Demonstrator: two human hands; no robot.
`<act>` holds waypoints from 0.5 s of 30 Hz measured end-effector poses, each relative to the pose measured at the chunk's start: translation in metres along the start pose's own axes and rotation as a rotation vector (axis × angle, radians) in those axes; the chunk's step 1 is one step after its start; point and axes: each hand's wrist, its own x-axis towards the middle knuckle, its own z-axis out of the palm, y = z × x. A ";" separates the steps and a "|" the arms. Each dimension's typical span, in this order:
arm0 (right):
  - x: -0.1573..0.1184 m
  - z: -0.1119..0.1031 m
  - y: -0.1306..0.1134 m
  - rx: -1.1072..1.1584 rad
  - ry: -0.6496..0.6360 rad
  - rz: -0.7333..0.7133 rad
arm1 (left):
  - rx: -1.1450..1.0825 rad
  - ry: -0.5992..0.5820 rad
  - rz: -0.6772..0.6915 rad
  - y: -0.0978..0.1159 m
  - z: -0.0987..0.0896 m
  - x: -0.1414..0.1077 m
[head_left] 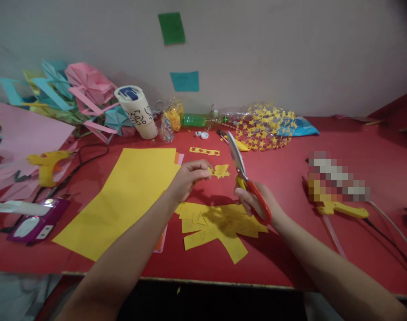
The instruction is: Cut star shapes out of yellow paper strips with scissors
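Note:
My right hand (252,200) is wrapped round the handles of red-handled scissors (261,207), their metal blades pointing up and away from me. A bit of yellow shows beside the pivot. To the left, my left hand (191,176) is closed in a pinch on a small yellow paper piece (210,171). Just past its fingertips is a yellow scrap with star-shaped edges (221,170); whether it lies on the table or is held I cannot tell. Below both hands lies a spread pile of yellow paper strips (216,223). Beyond them rests a yellow strip with red stars (204,151).
Large yellow sheets (123,200) lie left of the strips. Yellow glue guns rest at the left (47,167) and right (340,208), with cords trailing. A white tumbler (138,113), green bottle (194,120) and bag of yellow stars (266,127) line the wall. Pink paper shapes (89,82) crowd the back left.

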 end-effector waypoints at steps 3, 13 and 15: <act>0.007 -0.001 0.003 0.149 0.026 -0.030 | -0.024 -0.050 -0.045 -0.002 0.009 -0.003; 0.016 -0.004 0.007 0.394 0.059 -0.147 | 0.073 -0.116 -0.163 -0.016 0.020 -0.001; 0.018 -0.005 0.008 0.387 0.080 -0.158 | 0.250 -0.105 -0.069 -0.014 0.015 0.006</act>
